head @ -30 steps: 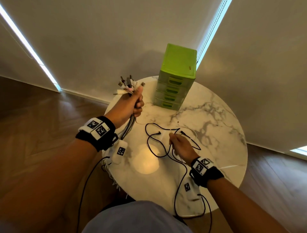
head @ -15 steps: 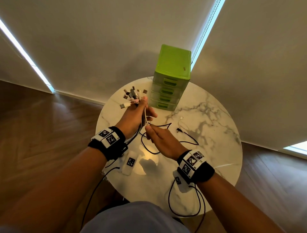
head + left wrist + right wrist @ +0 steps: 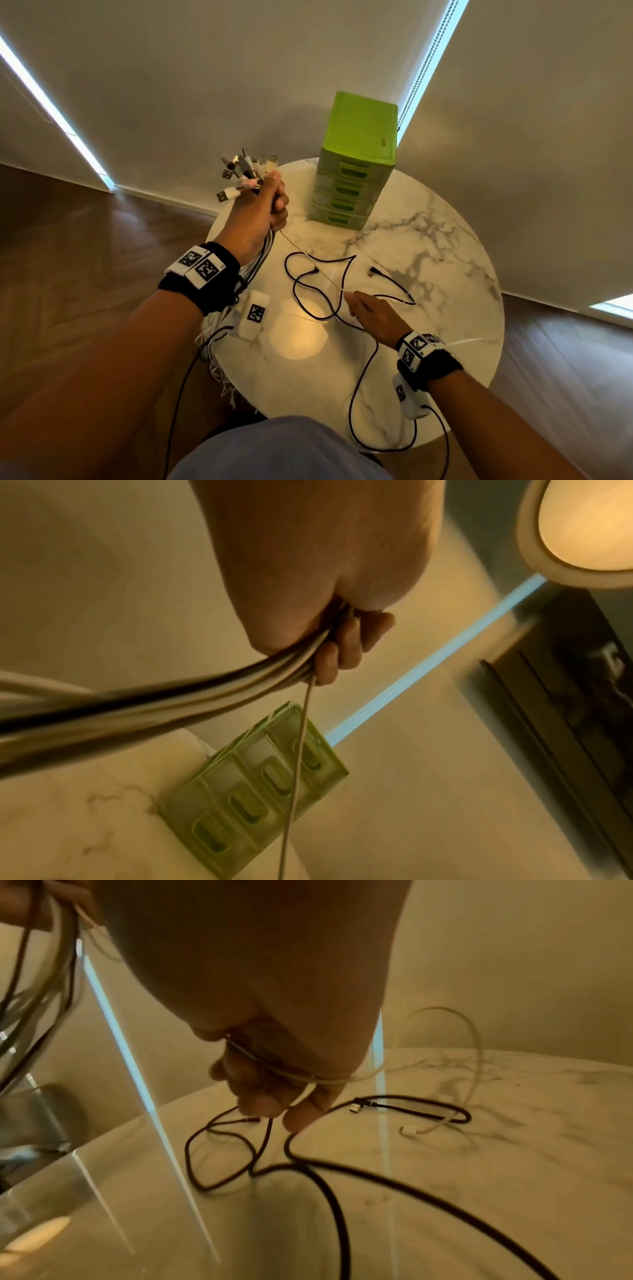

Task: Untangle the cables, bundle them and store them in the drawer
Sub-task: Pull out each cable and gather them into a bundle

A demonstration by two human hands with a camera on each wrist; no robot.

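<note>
My left hand [image 3: 270,205] is raised over the table's far left edge. It grips a bundle of cables [image 3: 171,710], whose plugs [image 3: 245,173] stick up above the fist. A thin white cable [image 3: 308,257] runs taut from that fist down to my right hand [image 3: 358,303], which pinches it low over the table; its fingers [image 3: 270,1096] curl round the white cable [image 3: 308,1079]. The cable's free end [image 3: 409,1130] lies on the marble. A black cable [image 3: 318,277] lies in loose loops under and beside my right hand. The green drawer unit [image 3: 356,164] stands at the back, all drawers closed.
The round marble table [image 3: 428,240] has a bright lamp reflection near its front. The bundle's loose ends hang off the table's left edge [image 3: 219,363]. Camera leads trail from both wrists. Wooden floor surrounds the table, and a wall stands behind it.
My right hand went up to the left fist, then drew back down to the right along the thin white cable. The left hand rose slightly with the bundle.
</note>
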